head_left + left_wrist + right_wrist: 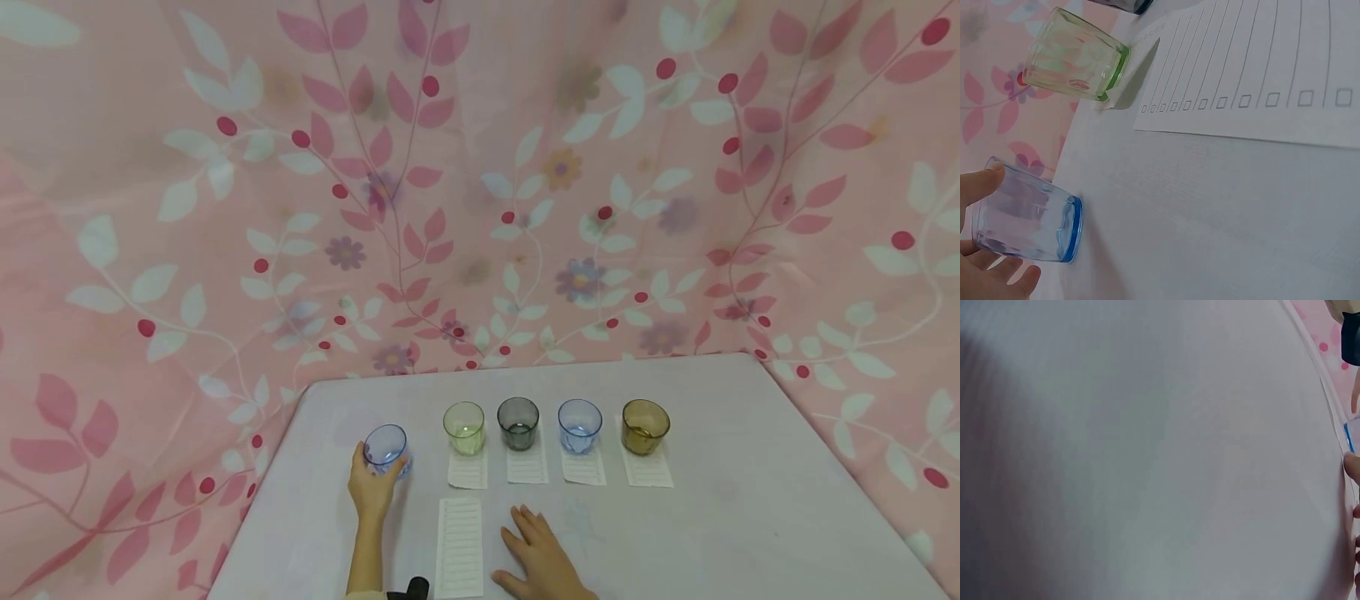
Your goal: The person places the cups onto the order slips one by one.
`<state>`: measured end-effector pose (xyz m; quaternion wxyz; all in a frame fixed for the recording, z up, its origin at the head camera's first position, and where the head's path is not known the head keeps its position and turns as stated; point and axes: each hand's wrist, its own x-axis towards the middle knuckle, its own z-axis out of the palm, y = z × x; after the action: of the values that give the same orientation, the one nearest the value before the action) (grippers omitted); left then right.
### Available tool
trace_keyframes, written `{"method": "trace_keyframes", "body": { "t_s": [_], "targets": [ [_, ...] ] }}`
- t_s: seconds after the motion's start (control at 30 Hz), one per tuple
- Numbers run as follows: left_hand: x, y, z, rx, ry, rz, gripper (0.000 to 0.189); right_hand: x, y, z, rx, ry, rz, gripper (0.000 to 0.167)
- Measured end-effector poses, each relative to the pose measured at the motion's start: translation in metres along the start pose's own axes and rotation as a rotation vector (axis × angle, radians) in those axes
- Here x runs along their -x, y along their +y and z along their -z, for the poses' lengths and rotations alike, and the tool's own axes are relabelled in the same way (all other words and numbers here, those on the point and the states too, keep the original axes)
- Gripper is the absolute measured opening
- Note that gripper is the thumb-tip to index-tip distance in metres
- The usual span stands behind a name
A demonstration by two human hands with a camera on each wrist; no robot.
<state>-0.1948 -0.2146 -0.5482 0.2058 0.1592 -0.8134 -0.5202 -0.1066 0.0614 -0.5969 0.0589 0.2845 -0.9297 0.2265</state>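
Observation:
My left hand [372,492] grips a blue glass cup [386,454] at the table's left side, thumb on one side and fingers round the other. In the left wrist view the blue cup [1029,215] stands upright relative to the table, its thick blue base near the surface; whether it touches cannot be made out. Flat near the front middle lies my right hand [542,554], fingers spread and holding nothing. Beside it is a long printed paper strip [460,546] with lines and small boxes. A green glass cup [464,429] is the nearest one right of the held cup.
Right of the green cup stand a grey cup [518,425], a second blue cup [580,427] and an amber cup [645,427] in a row. Shorter paper strips, such as one [527,468] by the grey cup, lie at their bases. A floral curtain [480,183] hangs behind the white table [750,500].

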Motion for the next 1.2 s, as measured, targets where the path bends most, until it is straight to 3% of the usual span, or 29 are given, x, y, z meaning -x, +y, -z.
{"method": "trace_keyframes", "body": {
  "t_s": [0.13, 0.3, 0.47, 0.63, 0.87, 1.2],
  "targets": [
    [0.002, -0.001, 0.001, 0.007, -0.015, 0.018, 0.085, -0.004, -0.008, -0.003, -0.007, -0.077, -0.038, 0.07],
    [0.005, -0.001, 0.002, 0.013, -0.033, 0.031, 0.084, -0.01, -0.019, -0.009, 0.011, -0.073, -0.039, 0.077],
    [0.01, 0.0, 0.004, 0.031, -0.032, 0.024, 0.083, -0.018, -0.031, -0.012, 0.018, -0.044, 0.026, 0.076],
    [0.015, -0.004, 0.006, 0.041, -0.035, 0.008, 0.082, -0.023, -0.035, -0.019, 0.094, -0.055, 0.109, 0.071],
    [0.022, -0.006, 0.009, 0.07, -0.045, 0.011, 0.084, -0.024, -0.035, -0.02, 0.121, -0.013, 0.135, 0.065],
    [0.055, -0.001, 0.018, 0.093, -0.027, 0.031, 0.083, -0.022, -0.034, -0.02, 0.108, 0.053, 0.145, 0.066]
  ]
}}
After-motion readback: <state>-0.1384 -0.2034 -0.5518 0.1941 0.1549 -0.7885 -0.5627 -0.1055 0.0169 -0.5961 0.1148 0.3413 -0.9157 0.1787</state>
